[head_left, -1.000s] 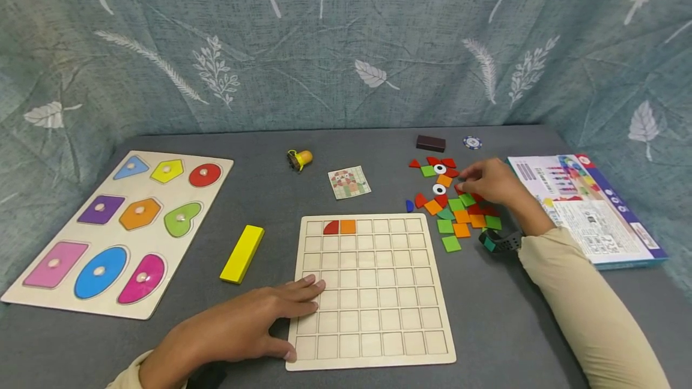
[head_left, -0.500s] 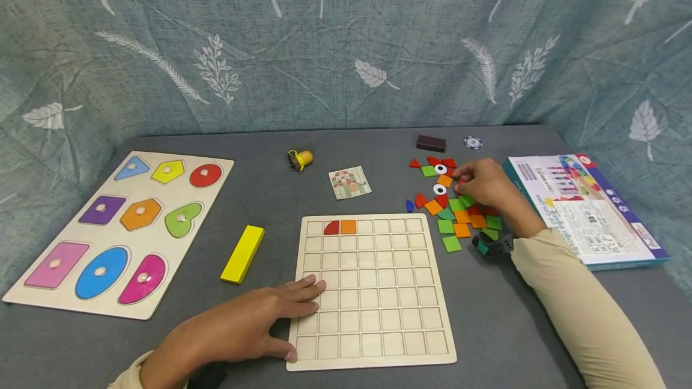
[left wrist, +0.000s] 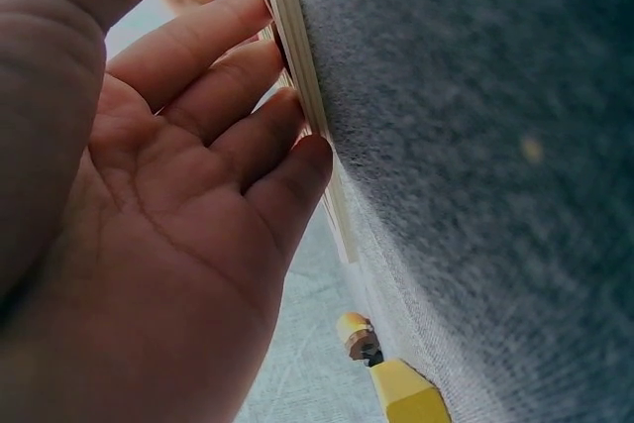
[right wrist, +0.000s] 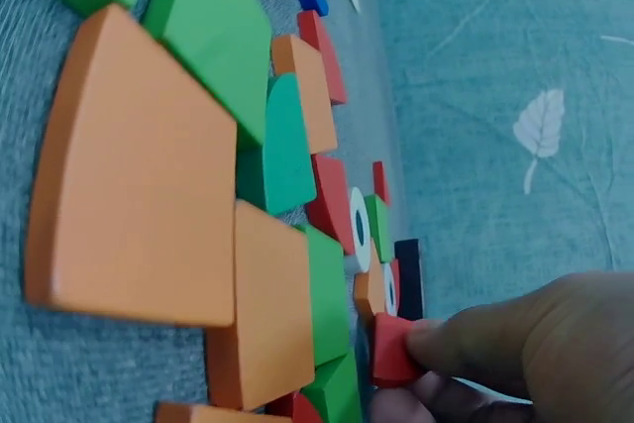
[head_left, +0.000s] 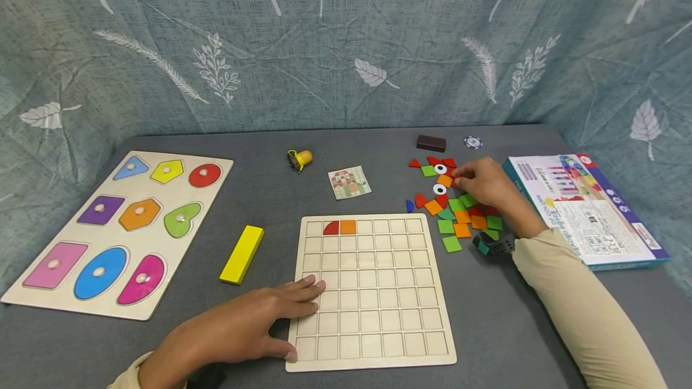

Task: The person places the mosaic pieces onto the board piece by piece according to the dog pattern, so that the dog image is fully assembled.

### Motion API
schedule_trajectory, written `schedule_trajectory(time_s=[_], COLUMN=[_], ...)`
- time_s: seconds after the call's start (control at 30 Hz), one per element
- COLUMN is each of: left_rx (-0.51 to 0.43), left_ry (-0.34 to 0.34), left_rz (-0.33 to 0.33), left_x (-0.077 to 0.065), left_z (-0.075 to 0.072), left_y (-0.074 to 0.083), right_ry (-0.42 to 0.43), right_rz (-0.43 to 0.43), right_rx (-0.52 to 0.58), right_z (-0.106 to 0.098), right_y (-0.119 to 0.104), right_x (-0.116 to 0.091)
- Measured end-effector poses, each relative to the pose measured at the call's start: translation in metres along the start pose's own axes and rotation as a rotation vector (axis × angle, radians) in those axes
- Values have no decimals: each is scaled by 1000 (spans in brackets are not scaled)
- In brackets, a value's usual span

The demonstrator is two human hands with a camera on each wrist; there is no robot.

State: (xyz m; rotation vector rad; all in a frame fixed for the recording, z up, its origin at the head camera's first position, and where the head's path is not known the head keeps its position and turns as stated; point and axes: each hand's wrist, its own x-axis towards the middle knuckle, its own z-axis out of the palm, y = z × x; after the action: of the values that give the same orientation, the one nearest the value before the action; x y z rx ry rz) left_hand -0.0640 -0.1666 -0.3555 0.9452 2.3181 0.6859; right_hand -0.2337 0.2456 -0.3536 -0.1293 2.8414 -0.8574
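A wooden grid board [head_left: 378, 299] lies at the centre of the table, with a red quarter-circle tile [head_left: 331, 228] and an orange square tile [head_left: 348, 227] in its top row. My left hand [head_left: 265, 320] rests on the board's left edge, fingers extended; the left wrist view shows its palm [left wrist: 178, 205] beside the board's edge [left wrist: 297, 47]. Above a loose pile of coloured tiles [head_left: 462, 216], my right hand [head_left: 481, 182] pinches a red tile [right wrist: 394, 349] between thumb and fingers. Its full shape is partly hidden. White eye tiles [head_left: 440, 189] lie just left of that hand.
A small pattern card [head_left: 349, 182] lies behind the board. Left are a yellow block [head_left: 242, 254] and a shape puzzle [head_left: 216, 197]; at the right is a flat box [head_left: 589, 215]. A toy [head_left: 300, 159], dark block [head_left: 430, 143] and poker chip [head_left: 473, 142] sit farther back.
My right hand has shifted slightly left and away from me over the tiles, its fingertips now on a red tile. The left hand and the board stay in place.
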Motion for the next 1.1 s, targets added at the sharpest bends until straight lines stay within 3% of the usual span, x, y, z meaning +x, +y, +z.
schedule_trajectory(time_s=[0.37, 0.7, 1.1], left_rx=[-14, -7, -3], left_ry=[2, 3, -16], left_rz=[23, 32, 29], left_x=[-2, -1, 0], left_z=[-1, -1, -3], left_y=[-2, -1, -1], right_ry=[-102, -246, -289], right_rz=[-107, -332, -432], right_rx=[54, 96, 124], right_z=[1, 20, 42], right_y=[-24, -39, -64], right_x=[-5, -1, -4])
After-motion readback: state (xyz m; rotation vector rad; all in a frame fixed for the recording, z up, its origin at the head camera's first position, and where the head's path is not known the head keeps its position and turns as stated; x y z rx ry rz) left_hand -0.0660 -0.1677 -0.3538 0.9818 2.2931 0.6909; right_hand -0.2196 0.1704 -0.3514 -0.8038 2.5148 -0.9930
